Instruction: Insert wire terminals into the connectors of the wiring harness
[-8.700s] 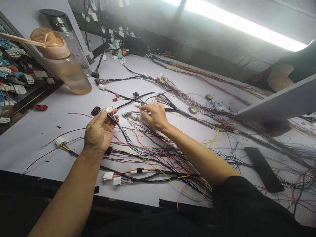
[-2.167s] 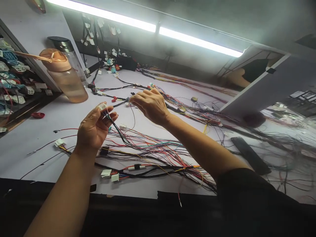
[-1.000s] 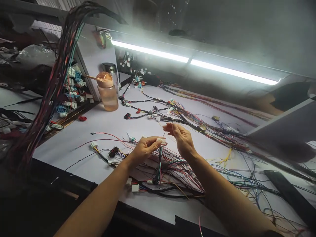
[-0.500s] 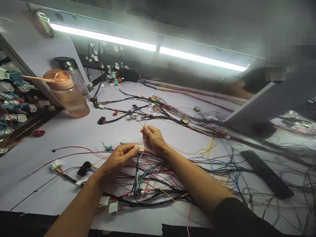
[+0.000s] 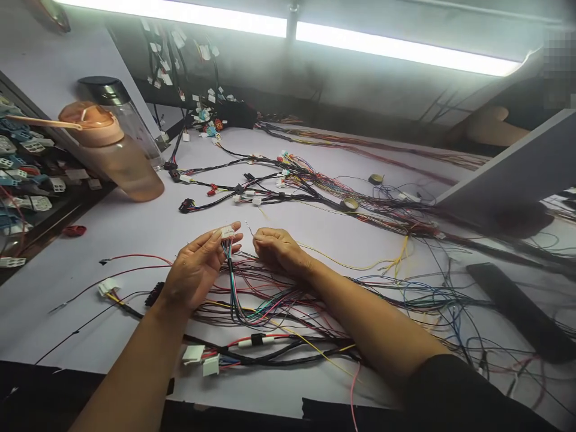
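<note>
Holding blocky white plastic connector (image 5: 227,233) in left hand (image 5: 198,264) over white desk (image 5: 135,225), multicoloured wire bundle (image 5: 232,282) hanging from it. Right hand (image 5: 279,247) pinching thin metal-tipped wire (image 5: 250,228), tip near connector. Hands close, not touching.

The held connector (image 5: 227,232) is white, and the wires (image 5: 231,282) below it are green, black and pink. Left of this connector, the bottle (image 5: 128,174) is peach-coloured, with an orange lid (image 5: 92,123), and the small part (image 5: 74,231) is red. Right of it, the loose wires (image 5: 401,254) are yellow, while the sleeve (image 5: 454,393) and the flat slab (image 5: 517,309) are both plain black. Behind it, to the right, the tape roll (image 5: 350,204) is dull yellow; around it, the table (image 5: 139,231) is pale lilac
</note>
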The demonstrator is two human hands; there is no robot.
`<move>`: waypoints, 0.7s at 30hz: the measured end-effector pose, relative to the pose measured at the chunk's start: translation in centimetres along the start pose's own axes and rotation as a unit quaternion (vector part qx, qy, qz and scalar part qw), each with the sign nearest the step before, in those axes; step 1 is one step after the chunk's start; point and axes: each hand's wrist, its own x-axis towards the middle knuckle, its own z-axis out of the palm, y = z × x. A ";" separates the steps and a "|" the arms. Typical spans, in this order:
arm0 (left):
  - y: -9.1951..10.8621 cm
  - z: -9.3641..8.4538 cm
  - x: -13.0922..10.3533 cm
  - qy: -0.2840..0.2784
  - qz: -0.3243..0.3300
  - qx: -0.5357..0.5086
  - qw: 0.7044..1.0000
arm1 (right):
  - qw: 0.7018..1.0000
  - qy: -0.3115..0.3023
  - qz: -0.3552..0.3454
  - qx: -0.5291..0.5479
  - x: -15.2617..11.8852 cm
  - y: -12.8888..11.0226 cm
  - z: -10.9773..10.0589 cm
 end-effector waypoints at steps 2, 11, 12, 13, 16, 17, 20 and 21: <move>0.0 0.0 0.0 -0.005 -0.006 -0.011 1.000 | 1.000 -0.015 0.007 -0.010 -0.2 -0.1 0.2; 0.1 0.0 0.0 -0.004 -0.012 -0.053 0.999 | 0.990 -0.057 -0.018 -0.128 -0.3 0.2 0.0; 0.1 0.0 0.0 -0.004 -0.012 -0.055 0.998 | 0.988 -0.058 -0.022 -0.140 -0.3 0.2 -0.1; 0.1 0.0 0.0 -0.005 -0.011 -0.056 0.998 | 0.987 -0.060 -0.027 -0.147 -0.3 0.2 -0.1; 0.1 0.1 0.1 -0.003 -0.012 -0.061 0.998 | 0.986 -0.070 -0.036 -0.148 -0.4 0.2 0.0; 0.1 0.1 0.1 -0.001 -0.012 -0.062 0.998 | 0.986 -0.072 -0.038 -0.146 -0.4 0.2 0.0; 0.2 0.2 0.1 0.008 -0.019 -0.071 0.997 | 0.987 -0.074 -0.038 -0.138 -0.5 0.2 0.1; 0.2 0.2 0.2 0.013 -0.023 -0.076 0.997 | 0.987 -0.074 -0.037 -0.135 -0.5 0.2 0.1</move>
